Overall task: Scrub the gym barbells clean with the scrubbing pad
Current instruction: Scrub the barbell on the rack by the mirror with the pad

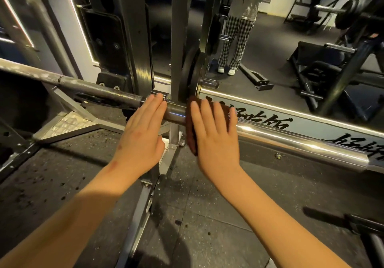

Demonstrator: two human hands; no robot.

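A: Where is the pad [190,136] sitting?
B: At centre frame. The right hand [216,141] is pressing it flat against the barbell [301,143], fingers straight.
A: And the left hand [143,136]?
B: It is lying open, fingertips touching the bar just left of the pad.

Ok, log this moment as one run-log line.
step: scrub barbell | left hand: flat on barbell, fingers straight | right hand: presses scrubbing pad against barbell sleeve
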